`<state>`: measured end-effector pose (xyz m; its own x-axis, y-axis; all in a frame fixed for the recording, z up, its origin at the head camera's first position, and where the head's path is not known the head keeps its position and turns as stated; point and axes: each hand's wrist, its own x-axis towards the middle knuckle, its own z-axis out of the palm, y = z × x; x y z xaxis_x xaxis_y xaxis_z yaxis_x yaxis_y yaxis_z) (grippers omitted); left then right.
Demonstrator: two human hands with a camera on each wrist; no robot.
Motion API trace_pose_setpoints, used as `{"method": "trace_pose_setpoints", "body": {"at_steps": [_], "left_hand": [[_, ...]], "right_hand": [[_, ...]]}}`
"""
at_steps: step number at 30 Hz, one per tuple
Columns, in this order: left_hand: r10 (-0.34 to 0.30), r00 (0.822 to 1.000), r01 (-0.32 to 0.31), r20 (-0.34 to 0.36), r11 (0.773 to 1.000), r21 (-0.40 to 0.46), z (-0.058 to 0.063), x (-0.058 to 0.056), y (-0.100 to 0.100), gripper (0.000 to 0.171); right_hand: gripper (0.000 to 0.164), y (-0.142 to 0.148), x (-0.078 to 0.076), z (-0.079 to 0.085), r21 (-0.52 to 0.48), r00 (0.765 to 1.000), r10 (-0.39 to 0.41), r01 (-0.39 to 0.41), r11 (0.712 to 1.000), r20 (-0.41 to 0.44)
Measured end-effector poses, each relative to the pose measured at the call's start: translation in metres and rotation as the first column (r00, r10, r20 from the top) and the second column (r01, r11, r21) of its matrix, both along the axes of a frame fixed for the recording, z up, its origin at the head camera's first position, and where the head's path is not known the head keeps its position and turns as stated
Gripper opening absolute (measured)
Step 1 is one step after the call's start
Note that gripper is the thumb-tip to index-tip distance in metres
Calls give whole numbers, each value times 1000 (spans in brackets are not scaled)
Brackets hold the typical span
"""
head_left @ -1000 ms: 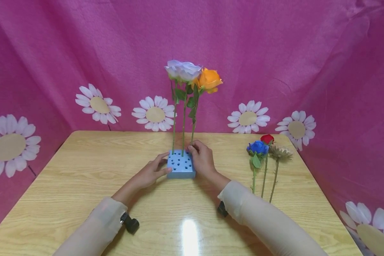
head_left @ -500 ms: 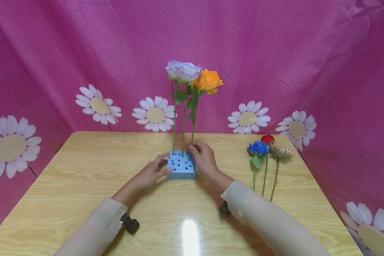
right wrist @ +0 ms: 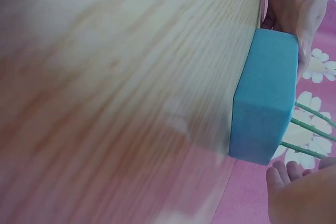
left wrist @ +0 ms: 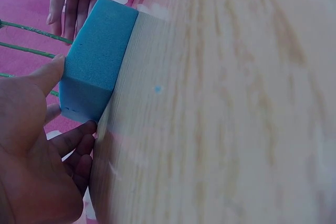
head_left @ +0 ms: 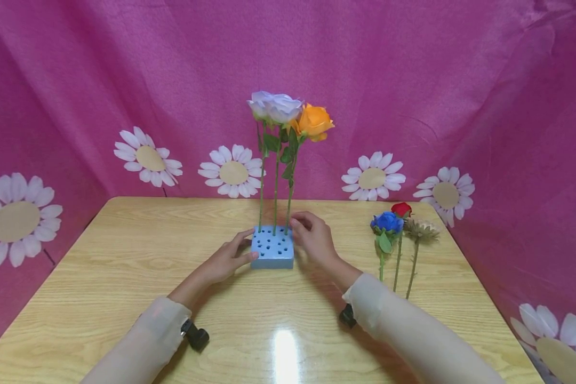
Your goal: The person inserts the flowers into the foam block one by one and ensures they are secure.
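Note:
A light-blue foam block [head_left: 272, 262] with holes in its top sits on the table. Two pale lilac roses [head_left: 279, 108] and an orange rose [head_left: 315, 121] stand upright in its back row of holes. My left hand [head_left: 225, 260] holds the block by its left side, with the thumb at the top front corner and the fingers along the side. To the right of the block is my right hand [head_left: 315, 238], fingers loosely bent beside the orange rose's stem [head_left: 289, 208], holding nothing. The right wrist view shows a small gap between its fingertips and the green stems [right wrist: 304, 150].
At the table's right lie a blue rose [head_left: 386, 222], a red rose [head_left: 401, 209] and a brownish, dried-looking flower [head_left: 421, 230], their stems toward me. A pink curtain [head_left: 288, 53] with printed daisies surrounds the wooden table [head_left: 139, 240]. My sleeves carry dark wrist cameras.
My right hand has let go of the orange rose's stem and moved slightly right, away from it. The left hand and the block have stayed put.

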<state>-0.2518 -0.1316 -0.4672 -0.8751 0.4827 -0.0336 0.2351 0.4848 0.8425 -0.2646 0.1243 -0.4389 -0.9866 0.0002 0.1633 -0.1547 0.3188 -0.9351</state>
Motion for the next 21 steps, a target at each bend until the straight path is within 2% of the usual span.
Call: {"method": "trace_pose_setpoints", "body": {"at_steps": [5,21], "left_hand": [[9,1000,-9,10,1000,-4,1,1,1,71],[5,1000,-5,8,1000,-11,1,1,0,71]], "right_hand": [[28,9,2,-1,49,1000,-7,8,999,-14],[30,32,11,1,48,999,-35,34,998,13]]}}
